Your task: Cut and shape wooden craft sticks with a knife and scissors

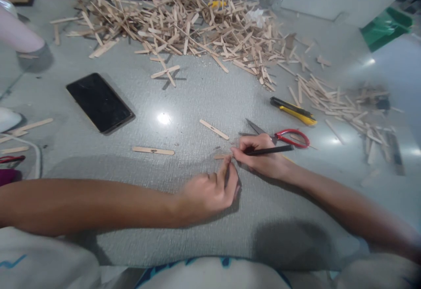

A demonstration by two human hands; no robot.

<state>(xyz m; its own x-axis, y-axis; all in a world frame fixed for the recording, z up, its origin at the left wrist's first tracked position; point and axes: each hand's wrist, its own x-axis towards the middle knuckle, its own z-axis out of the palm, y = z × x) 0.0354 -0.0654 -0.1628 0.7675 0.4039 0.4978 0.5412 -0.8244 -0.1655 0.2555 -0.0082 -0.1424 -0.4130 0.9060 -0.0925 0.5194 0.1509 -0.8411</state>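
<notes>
My right hand (pixel 263 155) is closed around a slim black pen (pixel 274 150), its tip end hidden by the fingers. Under that hand lies a small wooden craft stick (pixel 219 156), partly covered. My left hand (pixel 210 192) has its fingers curled, with a fingertip pressing the same stick against the table. Two more craft sticks with small dark marks at their middles lie close by: one stick (pixel 213 129) above the hands, another stick (pixel 153 151) to the left. Red-handled scissors (pixel 291 137) lie with their blades apart just beyond my right hand.
A large heap of craft sticks (pixel 184 26) covers the back of the table, with a smaller scatter of sticks (pixel 329 98) at right. A yellow and black utility knife (pixel 292 111) lies beyond the scissors. A phone (pixel 100 102) rests at left, near a white cable (pixel 37 153).
</notes>
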